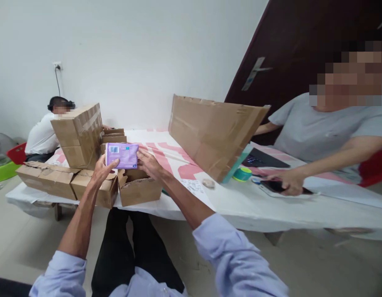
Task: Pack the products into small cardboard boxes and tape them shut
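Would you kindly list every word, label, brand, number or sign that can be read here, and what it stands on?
No text is clear enough to quote.
Purple pack: a barcode and fine print, too small and blurred to read.
Table: small dark marks, too blurred to read.

This was an indoor room, apparently a simple workroom or office; the exact kind was not clear. It showed a white wall (pixel 147 53), a dark door (pixel 302 37) with a metal handle (pixel 255 72), and a long cloth-covered table (pixel 259 212), which held cardboard boxes (pixel 90 134) and what seemed a laptop (pixel 263 160).
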